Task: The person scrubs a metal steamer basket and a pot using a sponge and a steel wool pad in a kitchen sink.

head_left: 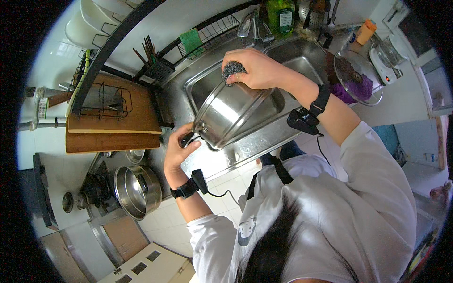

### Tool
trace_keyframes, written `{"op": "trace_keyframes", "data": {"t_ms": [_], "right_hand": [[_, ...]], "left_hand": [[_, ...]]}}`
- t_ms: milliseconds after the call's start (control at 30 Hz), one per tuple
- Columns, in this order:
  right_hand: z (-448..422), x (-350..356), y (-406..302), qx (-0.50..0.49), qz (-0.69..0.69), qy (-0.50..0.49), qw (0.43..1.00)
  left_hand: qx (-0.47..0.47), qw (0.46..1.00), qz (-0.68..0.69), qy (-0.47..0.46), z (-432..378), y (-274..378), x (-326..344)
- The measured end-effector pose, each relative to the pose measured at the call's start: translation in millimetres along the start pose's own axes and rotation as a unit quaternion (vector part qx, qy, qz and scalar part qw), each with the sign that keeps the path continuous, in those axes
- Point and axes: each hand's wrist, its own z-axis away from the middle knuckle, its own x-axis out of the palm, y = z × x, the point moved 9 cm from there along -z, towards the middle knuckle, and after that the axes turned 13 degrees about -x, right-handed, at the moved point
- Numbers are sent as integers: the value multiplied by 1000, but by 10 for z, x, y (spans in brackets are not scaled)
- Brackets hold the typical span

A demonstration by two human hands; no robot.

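Observation:
A stainless steel pot (221,115) is held tilted on its side above the double-basin steel sink (193,88). My left hand (178,150) grips its black side handle (185,140), close to the sink's front ledge. In my right hand (260,69) is a steel wool scourer (233,71), pressed at the pot's upper edge on the far side. The pot's interior is turned out of sight. Beyond my right hand, the faucet (255,30) stands at the back of the sink.
Wooden cutting boards (113,142) stand in a rack at left, beside a chopstick holder (159,69). Another steel pot (155,187) sits near the stove. A green detergent bottle (274,16) is behind the sink. At right, a glass lid (345,72) leans over a purple cloth (364,86).

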Motion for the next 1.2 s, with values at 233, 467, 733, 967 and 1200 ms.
{"op": "trace_keyframes", "data": {"t_ms": [233,467,733,967,1200], "right_hand": [[-163,89,196,-9,1,-2,1000],[-155,223,-145,-44,214,93,972],[23,939,-484,20,76,-25,997],[-66,821,-626,-60,122,50,989],[-51,1112,-960,-103,105,-30,989]], "left_hand": [[-21,991,82,100,87,-22,-81],[-63,987,75,131,191,-93,-145],[-68,985,85,132,207,-142,-132],[-76,984,73,145,212,-123,-213],[-98,966,179,160,185,-174,-276]]}}
